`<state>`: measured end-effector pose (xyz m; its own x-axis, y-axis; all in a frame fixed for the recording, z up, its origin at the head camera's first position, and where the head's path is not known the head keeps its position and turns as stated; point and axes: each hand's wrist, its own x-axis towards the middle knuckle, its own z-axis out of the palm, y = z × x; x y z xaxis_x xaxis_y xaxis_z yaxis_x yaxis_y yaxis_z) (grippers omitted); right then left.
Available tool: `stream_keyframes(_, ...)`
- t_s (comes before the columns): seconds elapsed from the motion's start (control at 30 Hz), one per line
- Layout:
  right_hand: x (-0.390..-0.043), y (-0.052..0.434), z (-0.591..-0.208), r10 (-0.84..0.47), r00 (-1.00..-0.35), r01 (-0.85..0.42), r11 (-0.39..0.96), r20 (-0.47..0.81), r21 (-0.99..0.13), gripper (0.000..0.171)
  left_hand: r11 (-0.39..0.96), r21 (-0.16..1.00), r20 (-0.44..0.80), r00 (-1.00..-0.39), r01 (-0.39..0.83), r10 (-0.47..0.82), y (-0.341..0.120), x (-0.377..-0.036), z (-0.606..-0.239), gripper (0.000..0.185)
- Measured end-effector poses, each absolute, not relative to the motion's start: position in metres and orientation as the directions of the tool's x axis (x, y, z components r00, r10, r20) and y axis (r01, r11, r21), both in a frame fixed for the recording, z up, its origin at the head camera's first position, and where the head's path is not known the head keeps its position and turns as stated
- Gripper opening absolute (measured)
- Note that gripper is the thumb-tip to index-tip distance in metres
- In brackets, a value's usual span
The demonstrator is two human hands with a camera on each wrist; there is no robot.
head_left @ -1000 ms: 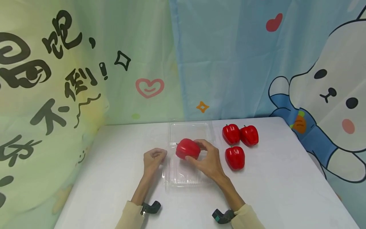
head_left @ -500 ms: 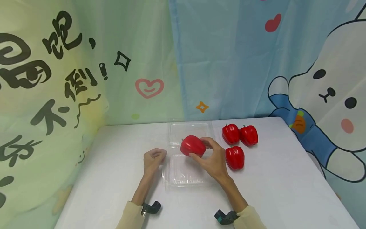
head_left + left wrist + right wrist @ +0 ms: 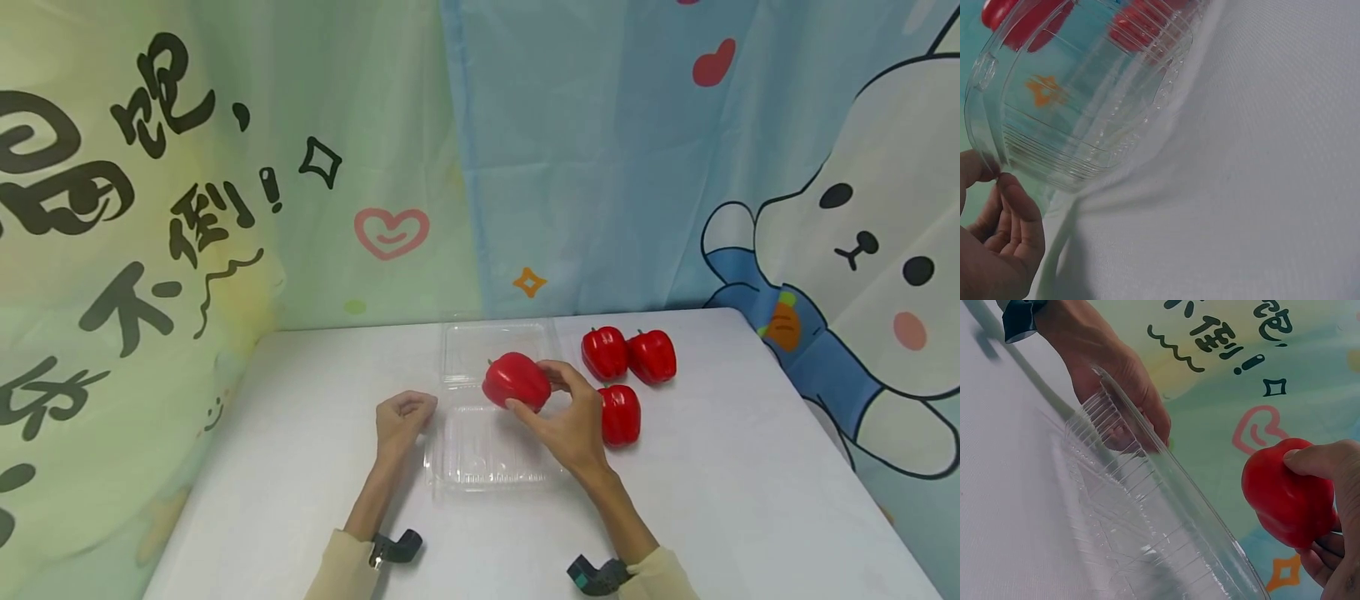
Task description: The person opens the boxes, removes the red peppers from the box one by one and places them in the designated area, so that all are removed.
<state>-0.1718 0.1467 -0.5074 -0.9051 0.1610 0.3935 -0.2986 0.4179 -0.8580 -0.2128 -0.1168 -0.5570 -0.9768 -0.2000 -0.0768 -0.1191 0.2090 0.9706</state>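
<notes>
My right hand point(image 3: 573, 419) grips a red bell pepper point(image 3: 516, 381) between thumb and fingers, above the clear plastic clamshell container point(image 3: 487, 479). In the right wrist view the bell pepper point(image 3: 1282, 487) is apart from the container's rim, thumb on its side. The container lies unfolded, its lid point(image 3: 495, 332) toward the back. At the left side of its base, my left hand point(image 3: 403, 421) pinches the edge; the left wrist view shows thumb and finger of that hand point(image 3: 1004, 231) meeting on the rim of the container point(image 3: 1079, 125). No pepper shows in the base.
Right of the container, three more red bell peppers rest on the white table point(image 3: 712, 483): two at the back, one point(image 3: 652, 357) against another point(image 3: 604, 352), and a nearer one point(image 3: 622, 417) partly behind my right hand. A printed curtain point(image 3: 600, 167) hangs behind the table.
My right hand has moved right and slightly back with the bell pepper, now overlapping the nearest pepper's edge. My left hand has stayed at the container's edge.
</notes>
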Motion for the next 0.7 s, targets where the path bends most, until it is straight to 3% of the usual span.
stream_keyframes(0.7, -0.1742, 0.1549, -0.5084, 0.212, -0.878, -0.300, 0.454, 0.429, -0.839, 0.072, 0.201, 0.973, -0.075, -0.981, -0.111, -0.177, -0.1186, -0.2131, -0.5586, 0.021)
